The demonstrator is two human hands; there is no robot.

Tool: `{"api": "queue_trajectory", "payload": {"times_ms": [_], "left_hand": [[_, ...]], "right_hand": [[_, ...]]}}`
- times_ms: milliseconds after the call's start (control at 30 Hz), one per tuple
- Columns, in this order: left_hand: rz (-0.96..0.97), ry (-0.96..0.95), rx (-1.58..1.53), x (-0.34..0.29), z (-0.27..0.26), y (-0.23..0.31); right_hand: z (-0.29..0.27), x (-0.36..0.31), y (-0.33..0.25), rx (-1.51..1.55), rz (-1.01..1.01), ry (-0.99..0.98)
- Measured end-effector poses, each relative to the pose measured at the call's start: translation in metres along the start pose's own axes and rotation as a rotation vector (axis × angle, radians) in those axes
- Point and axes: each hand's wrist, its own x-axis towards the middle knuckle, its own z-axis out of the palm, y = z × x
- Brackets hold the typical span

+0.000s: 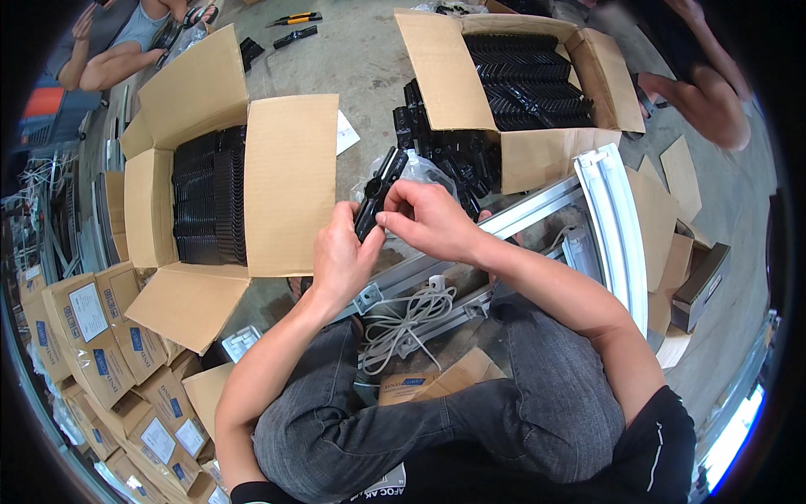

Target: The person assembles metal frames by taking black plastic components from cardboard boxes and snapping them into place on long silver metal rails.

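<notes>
My left hand (pixel 342 252) is closed round the lower end of a glossy black elongated bracket (pixel 384 181), which points up and slightly to the right. Against the bracket's right side, the thumb and curled fingers of my right hand (pixel 430 220) pinch it near its middle. Just beyond my hands lies a clear plastic bag (pixel 425 170). A loose pile of similar black brackets (pixel 470 160) is on the floor behind it. An open cardboard box (pixel 291 185) at the left holds tightly stacked black brackets (pixel 210 197).
Another open carton (pixel 561 160) at the far right holds rows of black brackets (pixel 516 71). A white metal frame (pixel 617 235) and coiled grey cable (pixel 405 323) lie in front of me. Stacked cartons (pixel 92 336) fill the lower left. Two people sit nearby, far left and far right.
</notes>
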Motion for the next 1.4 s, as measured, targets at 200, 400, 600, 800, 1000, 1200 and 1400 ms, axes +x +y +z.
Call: {"api": "queue_trajectory", "payload": {"times_ms": [200,400,600,800,1000,1200,1400], "left_hand": [[-0.095,-0.066,-0.140,0.003,-0.004,-0.009],[-0.252,-0.192,-0.451,0.010,-0.016,-0.007],[-0.242,-0.211,-0.437,0.010,-0.017,-0.001],[-0.260,-0.237,-0.443,0.008,-0.019,0.000],[-0.103,-0.143,-0.247,0.004,-0.008,-0.011],[-0.088,-0.134,-0.175,0.003,-0.007,-0.010],[-0.028,-0.113,-0.111,0.002,-0.006,-0.008]], "right_hand": [[-0.002,0.002,0.004,0.013,0.106,0.021],[-0.013,0.001,-0.006,-0.096,-0.159,0.157],[-0.009,-0.002,-0.005,-0.261,-0.328,0.010],[-0.015,0.001,-0.006,-0.292,-0.444,0.095],[-0.007,-0.002,-0.006,-0.384,-0.403,0.027],[-0.005,0.000,0.001,-0.507,-0.301,0.062],[-0.013,0.000,-0.010,-0.311,-0.280,-0.018]]}}
